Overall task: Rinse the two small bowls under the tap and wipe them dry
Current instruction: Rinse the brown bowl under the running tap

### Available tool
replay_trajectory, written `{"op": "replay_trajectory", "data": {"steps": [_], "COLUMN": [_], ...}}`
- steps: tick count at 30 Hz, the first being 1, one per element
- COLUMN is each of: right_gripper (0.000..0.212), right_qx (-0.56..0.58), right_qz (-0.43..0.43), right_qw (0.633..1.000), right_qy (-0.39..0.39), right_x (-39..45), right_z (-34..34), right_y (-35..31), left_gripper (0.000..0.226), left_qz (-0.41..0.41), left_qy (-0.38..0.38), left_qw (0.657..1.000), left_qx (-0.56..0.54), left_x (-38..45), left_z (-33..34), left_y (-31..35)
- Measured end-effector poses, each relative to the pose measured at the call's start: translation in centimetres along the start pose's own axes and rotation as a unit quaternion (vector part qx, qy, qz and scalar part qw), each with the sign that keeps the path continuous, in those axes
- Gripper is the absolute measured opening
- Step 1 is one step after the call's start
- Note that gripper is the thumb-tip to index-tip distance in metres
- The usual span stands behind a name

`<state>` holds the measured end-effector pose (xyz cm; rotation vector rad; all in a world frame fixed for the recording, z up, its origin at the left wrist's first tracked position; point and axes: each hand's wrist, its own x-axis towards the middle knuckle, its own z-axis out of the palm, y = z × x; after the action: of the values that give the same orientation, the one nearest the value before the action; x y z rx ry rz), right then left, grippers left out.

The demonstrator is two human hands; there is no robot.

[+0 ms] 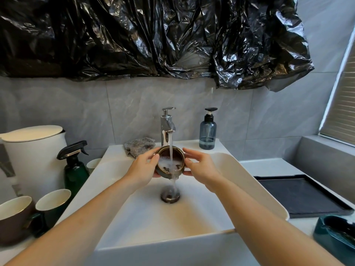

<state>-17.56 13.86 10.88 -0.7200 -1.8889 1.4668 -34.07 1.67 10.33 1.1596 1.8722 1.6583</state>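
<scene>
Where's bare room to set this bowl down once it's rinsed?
Free: the black tray right of the sink, and the ledge between tap and soap bottle. Crowded: left of the sink, with mugs, spray bottle and cloth.

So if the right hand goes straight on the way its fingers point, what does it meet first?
Probably the left hand: the right hand points leftward across the small bowl it already holds. Depth is uncertain.

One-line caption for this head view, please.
Both hands, left hand and right hand, hold a small bowl under the running tap over the white sink.
</scene>
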Motion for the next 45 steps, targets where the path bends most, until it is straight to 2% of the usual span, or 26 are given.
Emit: {"op": "replay_trajectory", "data": {"steps": [9, 22, 35, 45], "right_gripper": [0.042, 0.037, 0.036, 0.036], "right_qx": [-0.015, -0.010, -0.017, -0.032], "right_qz": [-0.009, -0.014, 0.010, 0.045], "right_qw": [1.000, 1.000, 1.000, 0.998], "right_qy": [-0.007, 0.021, 0.014, 0.011], "right_x": [-0.32, -0.24, -0.10, -0.18], "right_z": [-0.14, -0.37, -0.20, -0.34], "right_y": [-0.30, -0.05, 0.07, -0.11], "left_gripper": [0.034, 0.032, 0.027, 0.038], "left_qz": [0.021, 0.055, -0.008, -0.037], "left_qy": [0.022, 0.010, -0.015, 0.002], "left_qw": [0.999, 0.998, 1.000, 0.999], "left_qx": [0.019, 0.029, -0.015, -0.031], "left_x": [-0.21, -0.54, -0.41, 0.14], "left_z": [0.00, 0.12, 0.45, 0.35], "left_y": [0.17, 0.31, -0.08, 0.12]}}
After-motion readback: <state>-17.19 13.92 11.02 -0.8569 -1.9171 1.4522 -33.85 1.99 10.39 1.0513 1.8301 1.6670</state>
